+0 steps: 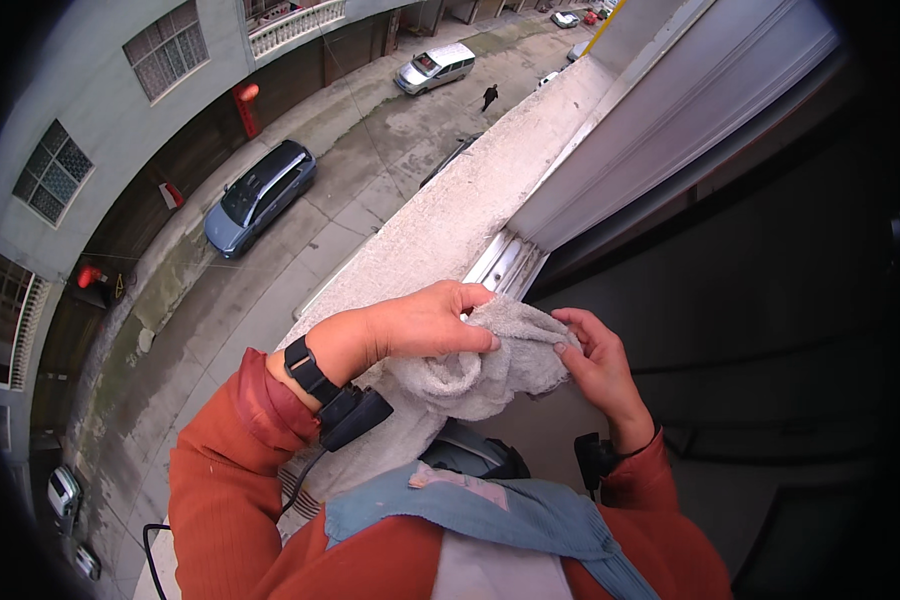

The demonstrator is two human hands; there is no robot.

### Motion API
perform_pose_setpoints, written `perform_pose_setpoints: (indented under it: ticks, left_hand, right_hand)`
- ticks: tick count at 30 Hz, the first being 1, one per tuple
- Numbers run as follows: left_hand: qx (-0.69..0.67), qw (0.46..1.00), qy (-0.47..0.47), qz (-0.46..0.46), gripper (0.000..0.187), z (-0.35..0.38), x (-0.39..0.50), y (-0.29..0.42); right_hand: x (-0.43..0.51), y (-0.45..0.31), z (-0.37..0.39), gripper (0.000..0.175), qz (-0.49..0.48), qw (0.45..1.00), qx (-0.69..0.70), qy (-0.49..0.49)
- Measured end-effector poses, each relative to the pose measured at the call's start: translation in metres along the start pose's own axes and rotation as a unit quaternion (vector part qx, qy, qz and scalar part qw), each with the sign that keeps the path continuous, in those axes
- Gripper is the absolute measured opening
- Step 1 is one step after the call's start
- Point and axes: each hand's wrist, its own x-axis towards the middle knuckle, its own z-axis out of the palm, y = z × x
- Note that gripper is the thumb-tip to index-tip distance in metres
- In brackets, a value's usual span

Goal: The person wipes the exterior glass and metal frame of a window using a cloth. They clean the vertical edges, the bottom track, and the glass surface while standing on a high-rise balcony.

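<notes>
Both hands hold a crumpled, greyish-white terry cloth (487, 367) over the window opening. My left hand (442, 322) pinches its upper left part between thumb and fingers. At the cloth's right edge, my right hand (600, 364) grips a fold with thumb and fingertips. Just beyond the cloth lies the metal window track (506, 262), partly covered by it. A rough concrete ledge (450, 217) runs outward alongside the track. The sliding window frame (660, 120) stands to the upper right of the hands.
Left of the ledge is a long drop to a street (345, 195) with a blue car (259, 199), a silver van (435, 67) and a walking person (490, 96). A dark room interior (750, 315) lies to the right. Cables hang from wrist-worn devices (356, 416).
</notes>
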Motion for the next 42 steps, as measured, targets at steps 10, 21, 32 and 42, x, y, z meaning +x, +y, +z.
perform_pose_setpoints:
  ticks: [10,21,32,42]
  left_hand:
    - [0.125,0.988,-0.040,0.076,0.054,0.021,0.017,0.002]
    - [0.322,0.899,0.270,0.122,0.038,0.024,0.044,-0.018]
    - [0.369,0.867,0.309,0.126,0.047,0.029,0.057,-0.025]
    - [0.477,0.859,0.176,0.068,0.025,0.018,0.062,-0.012]
  right_hand:
    - [0.032,0.016,-0.033,0.040,-0.037,0.997,-0.005,0.062]
    - [0.055,-0.016,0.003,0.040,-0.331,0.905,-0.156,0.219]
    - [0.075,-0.005,0.016,0.053,-0.145,0.797,-0.585,0.037]
    - [0.095,0.005,0.029,0.030,-0.173,0.787,-0.589,0.062]
